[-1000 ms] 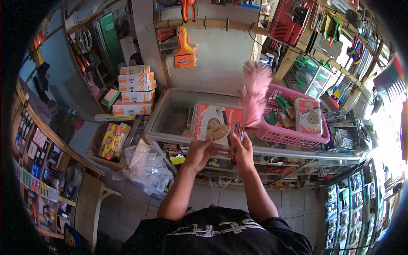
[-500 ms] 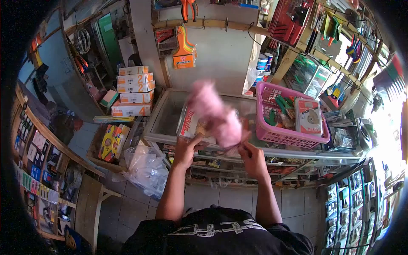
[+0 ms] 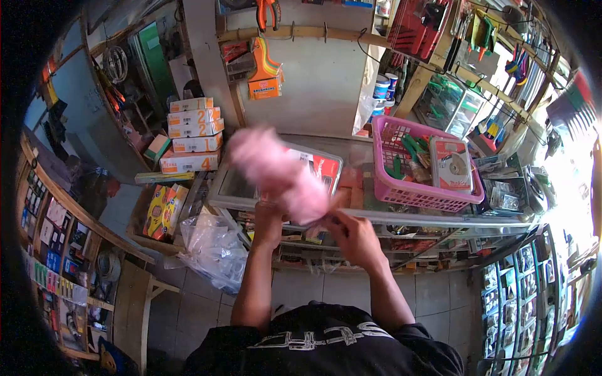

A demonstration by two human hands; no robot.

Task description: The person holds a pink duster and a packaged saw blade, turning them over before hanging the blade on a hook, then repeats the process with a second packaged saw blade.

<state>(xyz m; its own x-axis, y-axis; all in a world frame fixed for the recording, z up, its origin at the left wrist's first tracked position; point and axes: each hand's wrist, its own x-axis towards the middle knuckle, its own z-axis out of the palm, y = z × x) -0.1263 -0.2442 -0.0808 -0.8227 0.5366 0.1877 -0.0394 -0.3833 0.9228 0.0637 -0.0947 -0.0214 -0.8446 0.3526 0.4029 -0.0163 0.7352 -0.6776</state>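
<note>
A blurred pink fluffy duster (image 3: 279, 172) is in my right hand (image 3: 357, 235), whose fingers are closed round its lower right end. Behind it, a flat red-and-white case (image 3: 324, 168) shows above the glass counter (image 3: 229, 188). My left hand (image 3: 268, 222) is closed at the lower left edge of that case, its fingertips partly hidden by the duster.
On the counter to the right stands a pink basket (image 3: 426, 199) with tools and a boxed disc (image 3: 451, 164). Stacked orange-and-white boxes (image 3: 191, 144) are at the left, above a plastic bag (image 3: 216, 250). Hanging tools (image 3: 268, 15) line the back rail.
The duster has swept left and now covers the left part of the case, leaving its right part showing. My right hand has moved slightly left. The view has shifted a little.
</note>
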